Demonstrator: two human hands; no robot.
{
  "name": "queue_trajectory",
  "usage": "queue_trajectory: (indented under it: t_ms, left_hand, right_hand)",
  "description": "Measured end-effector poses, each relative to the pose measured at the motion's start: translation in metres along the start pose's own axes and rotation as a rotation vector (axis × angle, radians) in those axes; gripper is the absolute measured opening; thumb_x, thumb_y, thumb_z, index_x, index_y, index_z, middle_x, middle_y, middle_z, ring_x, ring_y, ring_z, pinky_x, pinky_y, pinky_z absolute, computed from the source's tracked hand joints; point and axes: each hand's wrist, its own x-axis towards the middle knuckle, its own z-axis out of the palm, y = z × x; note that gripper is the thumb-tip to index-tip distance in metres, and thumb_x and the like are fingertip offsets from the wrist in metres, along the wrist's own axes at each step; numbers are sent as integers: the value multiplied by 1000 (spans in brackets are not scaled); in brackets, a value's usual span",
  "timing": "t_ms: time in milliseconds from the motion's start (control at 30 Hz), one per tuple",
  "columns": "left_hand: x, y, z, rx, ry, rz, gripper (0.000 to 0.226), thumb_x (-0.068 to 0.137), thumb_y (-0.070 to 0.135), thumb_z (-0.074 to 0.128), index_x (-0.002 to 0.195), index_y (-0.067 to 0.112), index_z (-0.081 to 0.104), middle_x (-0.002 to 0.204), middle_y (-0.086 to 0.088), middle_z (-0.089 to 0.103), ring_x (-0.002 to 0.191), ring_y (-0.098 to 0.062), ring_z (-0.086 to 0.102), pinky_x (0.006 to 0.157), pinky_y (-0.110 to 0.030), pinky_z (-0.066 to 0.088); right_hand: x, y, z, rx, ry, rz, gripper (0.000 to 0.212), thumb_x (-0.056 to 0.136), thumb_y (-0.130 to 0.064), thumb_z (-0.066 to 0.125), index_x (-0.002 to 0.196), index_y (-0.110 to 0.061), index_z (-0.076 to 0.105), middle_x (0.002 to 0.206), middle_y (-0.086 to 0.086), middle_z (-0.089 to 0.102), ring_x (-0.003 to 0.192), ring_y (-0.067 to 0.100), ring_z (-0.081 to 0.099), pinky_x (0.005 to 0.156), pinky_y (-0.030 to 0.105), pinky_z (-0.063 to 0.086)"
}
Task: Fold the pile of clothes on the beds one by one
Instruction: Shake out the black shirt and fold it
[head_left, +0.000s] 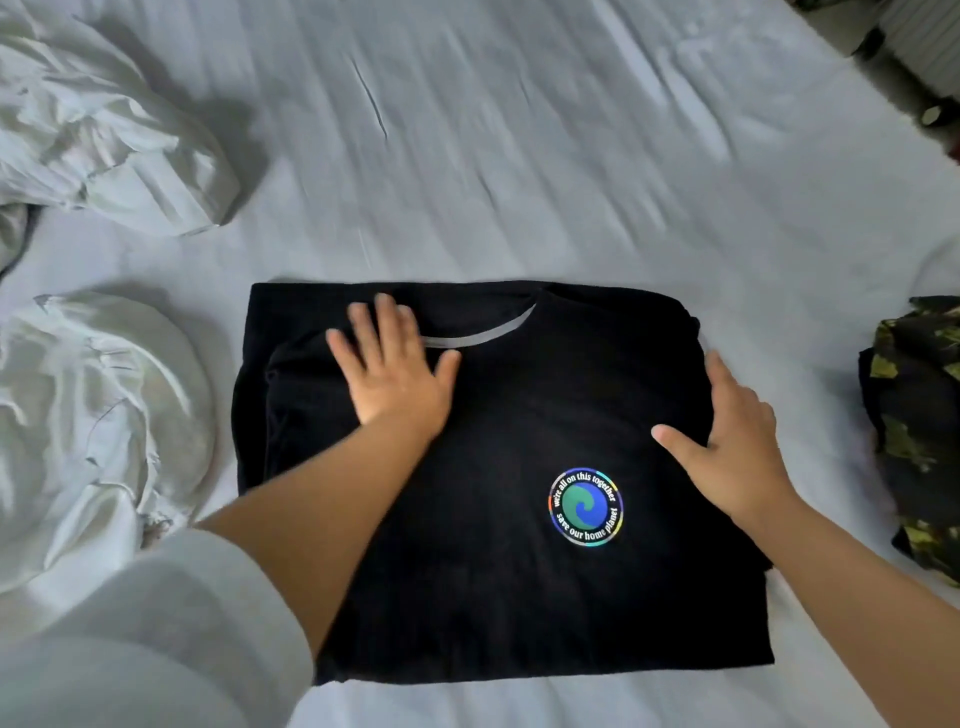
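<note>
Smoothing step: black T-shirt (519, 467) lies folded at bed (519, 130) center, left hand (395, 374) pressing flat with fingers spread at 10 o'clock, right hand (737, 441) flat with fingers together on the 3 o'clock edge; next likely moving it aside.

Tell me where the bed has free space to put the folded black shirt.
Bare sheet lies beyond the black shirt, between the white clothes and the far right corner. Crowded: white clothes left, camouflage garment right.
</note>
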Motion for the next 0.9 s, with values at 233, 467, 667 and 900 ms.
queue_trajectory:
  t_ms: [233, 467, 667, 900]
  left_hand:
    - [-54, -8, 4, -131, -14, 274, 65, 95, 55, 9, 138, 25, -30, 149, 1, -36, 138, -25, -35, 111, -48, -19]
    - [-79, -24, 19, -41, -122, 229, 71, 89, 64, 2, 140, 24, -28, 148, 7, -35, 142, -22, -27, 110, -49, -20]
    - [-82, -100, -15, -243, -95, 187, 65, 100, 50, 19, 150, 22, -10, 158, 0, -19, 144, -19, -21, 117, -37, -9]
    - [-98, -179, -40, -643, -80, 138, 64, 100, 39, 37, 151, 29, 1, 159, 10, -9, 147, -11, -3, 118, -31, 9]
  right_hand:
    - [4, -22, -3, 122, -105, 160, 93, 84, -20, 68, 148, -44, 5, 129, 15, 49, 118, 35, 44, 104, 46, 38]
    - [-16, -50, -25, -130, -313, -75, 81, 94, -19, 53, 144, -56, 1, 105, -1, 49, 97, 22, 54, 87, 32, 44]
    - [-41, -134, -20, -159, -321, -195, 82, 92, -20, 56, 152, -26, 1, 128, 10, 45, 118, 28, 48, 95, 32, 40]
    - [-76, -255, 32, -170, -340, -290, 97, 87, -15, 58, 149, -24, -15, 149, 11, 24, 105, 27, 56, 74, 26, 42]
